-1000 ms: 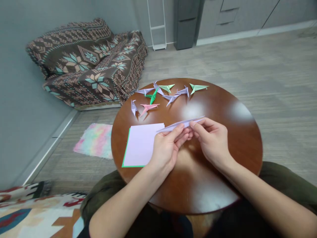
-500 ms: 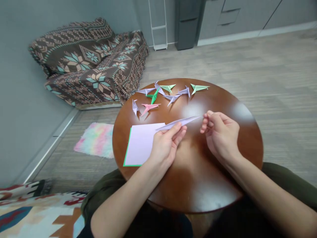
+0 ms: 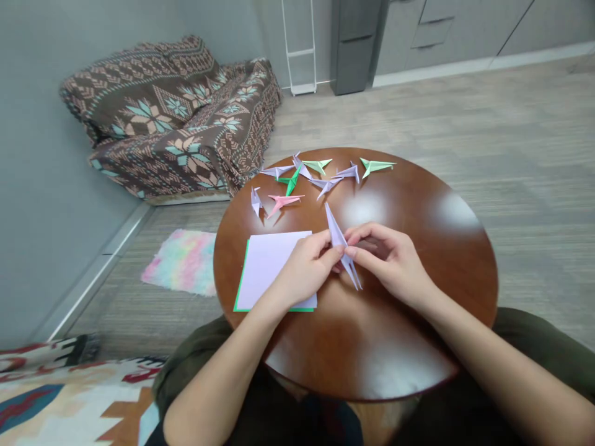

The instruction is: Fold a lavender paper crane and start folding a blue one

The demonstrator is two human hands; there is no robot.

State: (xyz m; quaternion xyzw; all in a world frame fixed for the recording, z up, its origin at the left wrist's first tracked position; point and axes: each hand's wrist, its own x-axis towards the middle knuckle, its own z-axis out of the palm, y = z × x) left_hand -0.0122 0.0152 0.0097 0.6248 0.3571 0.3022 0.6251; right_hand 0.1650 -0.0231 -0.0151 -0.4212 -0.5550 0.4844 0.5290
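Note:
A folded lavender origami paper [image 3: 335, 228] is held above the round brown table, long and narrow, one point aimed away from me and a split end toward me. My left hand [image 3: 310, 263] pinches it from the left, thumb on its near side. From the right, my right hand [image 3: 388, 257] grips the same piece at its middle with thumb and fingers. Beneath my left forearm lies a stack of square paper [image 3: 274, 263], lavender on top with a green edge showing.
Several folded paper cranes stand at the table's far side, among them a pink crane [image 3: 284, 202], a dark green crane [image 3: 291, 181] and a light green crane [image 3: 376, 166]. The round table [image 3: 446, 248] stands before my knees. Beyond it is a covered sofa [image 3: 186, 124].
The folded paper has turned from lying sideways to pointing away from me. My right hand has come left and taken hold of it beside my left hand.

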